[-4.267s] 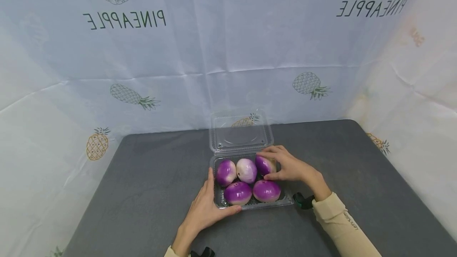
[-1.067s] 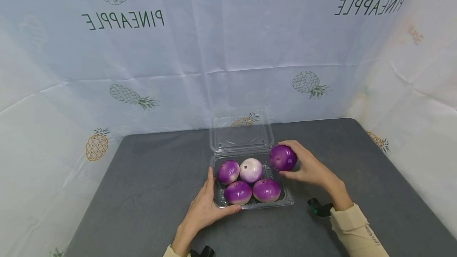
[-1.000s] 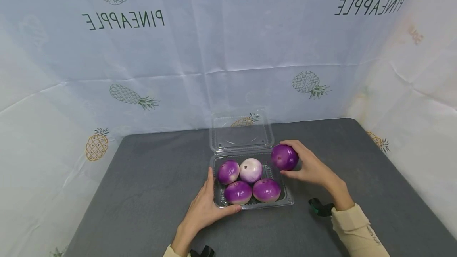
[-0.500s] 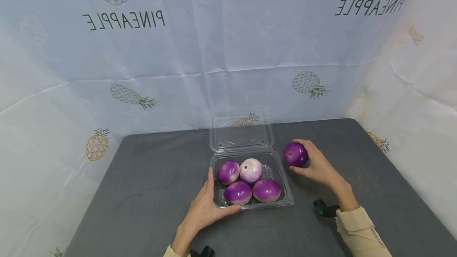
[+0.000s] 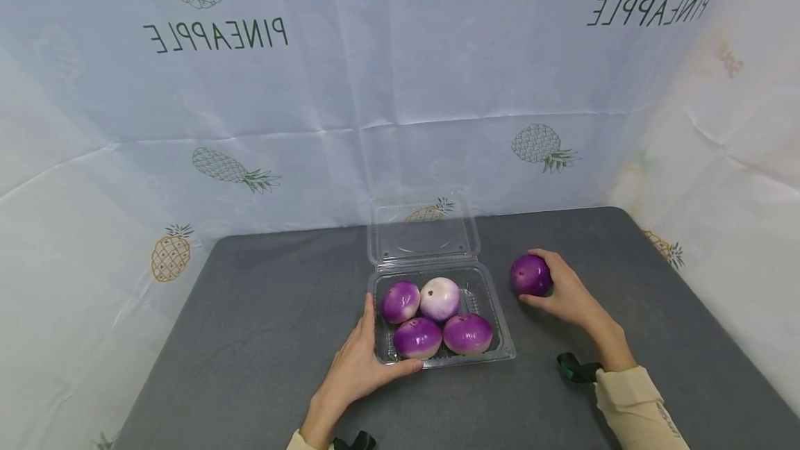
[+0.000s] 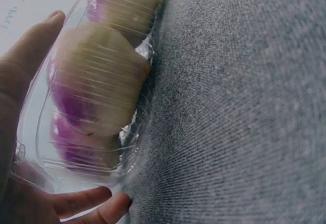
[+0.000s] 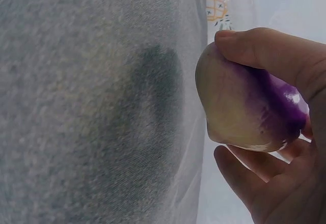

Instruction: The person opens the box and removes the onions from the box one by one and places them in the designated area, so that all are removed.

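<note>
My right hand [image 5: 567, 294] holds a glossy, turnip-like purple-and-cream vegetable [image 5: 530, 275] to the right of a clear plastic clamshell box [image 5: 500, 339]. In the right wrist view, thumb and fingers grip the vegetable [image 7: 234, 102] from opposite sides, its cream end facing the table, with a shadow below. My left hand [image 5: 359, 367] spans the box's near left corner, thumb along the front edge and straight fingers along the left side. Two more such vegetables, one purple [image 5: 401, 302] and one whitish [image 5: 440, 298], lie in the box's back row; two purple ones [image 5: 467, 333] lie in front.
Behind the box its transparent lid [image 5: 421, 231] lies folded back, near the table's rear edge. A dark grey cloth covers the table [image 5: 269, 325]. Fabric with pineapple prints [image 5: 400, 75] hangs close behind and at both sides.
My right hand has taken the turnip-like vegetable out of the box's back right spot and carried it rightward over the table. My left hand stays at the box's corner.
</note>
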Motion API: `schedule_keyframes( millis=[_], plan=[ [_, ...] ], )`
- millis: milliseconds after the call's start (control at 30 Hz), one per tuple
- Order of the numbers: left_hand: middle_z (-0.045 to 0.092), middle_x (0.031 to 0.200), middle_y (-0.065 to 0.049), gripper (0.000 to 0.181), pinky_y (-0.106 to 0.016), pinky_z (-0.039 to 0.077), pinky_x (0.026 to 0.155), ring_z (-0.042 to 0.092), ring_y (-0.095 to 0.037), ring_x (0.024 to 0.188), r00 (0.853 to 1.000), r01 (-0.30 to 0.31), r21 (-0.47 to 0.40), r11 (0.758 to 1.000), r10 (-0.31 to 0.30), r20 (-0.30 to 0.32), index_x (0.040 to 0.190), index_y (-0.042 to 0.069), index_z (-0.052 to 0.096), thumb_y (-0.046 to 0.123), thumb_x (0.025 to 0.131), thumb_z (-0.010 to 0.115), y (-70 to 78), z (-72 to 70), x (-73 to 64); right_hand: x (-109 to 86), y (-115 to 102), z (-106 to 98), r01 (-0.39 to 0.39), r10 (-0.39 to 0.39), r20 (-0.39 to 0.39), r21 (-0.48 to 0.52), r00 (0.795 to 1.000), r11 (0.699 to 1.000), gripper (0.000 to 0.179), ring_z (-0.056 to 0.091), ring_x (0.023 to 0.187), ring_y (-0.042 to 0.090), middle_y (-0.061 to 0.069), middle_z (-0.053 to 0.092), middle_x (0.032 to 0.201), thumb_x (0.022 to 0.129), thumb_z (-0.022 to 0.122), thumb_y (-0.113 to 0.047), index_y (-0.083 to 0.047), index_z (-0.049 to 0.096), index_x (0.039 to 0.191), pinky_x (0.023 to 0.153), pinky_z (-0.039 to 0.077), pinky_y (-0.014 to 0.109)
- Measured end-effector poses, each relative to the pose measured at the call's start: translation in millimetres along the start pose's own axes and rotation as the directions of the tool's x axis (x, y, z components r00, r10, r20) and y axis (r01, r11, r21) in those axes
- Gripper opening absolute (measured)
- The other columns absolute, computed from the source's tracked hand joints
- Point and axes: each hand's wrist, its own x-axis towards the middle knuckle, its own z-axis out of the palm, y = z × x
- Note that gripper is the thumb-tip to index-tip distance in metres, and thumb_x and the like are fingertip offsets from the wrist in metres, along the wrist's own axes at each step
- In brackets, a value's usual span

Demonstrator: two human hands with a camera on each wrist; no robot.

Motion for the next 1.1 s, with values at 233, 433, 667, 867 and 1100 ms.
schedule_keyframes(
  millis=[233, 433, 667, 867, 1100],
  plan=[
    [0.029, 0.168, -0.018, 0.143, -0.070, 0.040, 0.109, 0.037, -0.043, 0.150, 1.000, -0.001, -0.003, 1.000, 0.001, 0.003, 0.166, 0.018, 0.000, 0.080, 0.064, 0.079, 0.3, 0.3, 0.4, -3.4, 4.2, 2.7, -0.032, 0.032, 0.024, -0.009, 0.999, 0.999, 0.084, 0.053, 0.124, 0.056, 0.035, 0.047, 0.140, 0.077, 0.089, -0.014, 0.007, 0.040, 0.143, 0.096, 0.048, 0.072],
    [0.029, 0.168, -0.019, 0.144, -0.071, 0.040, 0.108, 0.037, -0.044, 0.150, 1.000, -0.002, -0.006, 1.000, 0.002, 0.006, 0.166, 0.019, -0.001, 0.080, 0.064, 0.079, 0.9, 0.0, 0.5, -4.8, 7.8, 4.4, -0.050, 0.050, 0.043, 0.004, 0.998, 0.999, 0.085, 0.053, 0.125, 0.057, 0.036, 0.047, 0.140, 0.077, 0.090, -0.015, 0.006, 0.041, 0.143, 0.096, 0.048, 0.072],
    [0.027, 0.168, -0.018, 0.144, -0.070, 0.040, 0.109, 0.036, -0.043, 0.151, 1.000, -0.006, -0.007, 1.000, 0.006, 0.006, 0.166, 0.018, -0.001, 0.080, 0.064, 0.079, -0.3, -0.2, 1.2, -6.5, 11.0, 2.8, -0.057, 0.056, 0.047, 0.017, 0.997, 0.998, 0.086, 0.054, 0.123, 0.055, 0.035, 0.050, 0.139, 0.075, 0.091, -0.014, 0.005, 0.042, 0.143, 0.097, 0.047, 0.071],
    [0.027, 0.169, -0.017, 0.143, -0.069, 0.040, 0.110, 0.037, -0.042, 0.151, 1.000, -0.006, -0.011, 1.000, 0.007, 0.005, 0.166, 0.018, -0.001, 0.079, 0.064, 0.079, -1.1, -0.1, 0.9, -8.3, 13.9, 3.1, -0.078, 0.077, 0.041, 0.019, 0.996, 0.997, 0.087, 0.056, 0.122, 0.057, 0.037, 0.050, 0.139, 0.076, 0.091, -0.017, 0.006, 0.040, 0.142, 0.096, 0.048, 0.072],
    [0.027, 0.169, -0.017, 0.143, -0.069, 0.040, 0.110, 0.036, -0.041, 0.151, 1.000, -0.011, -0.016, 1.000, 0.011, 0.006, 0.166, 0.018, -0.001, 0.079, 0.065, 0.079, -0.7, 0.1, 1.1, -10.4, 16.0, 2.8, -0.097, 0.096, 0.035, 0.021, 0.995, 0.995, 0.087, 0.056, 0.121, 0.058, 0.037, 0.050, 0.139, 0.077, 0.091, -0.020, 0.005, 0.040, 0.143, 0.096, 0.048, 0.072]
  ],
)
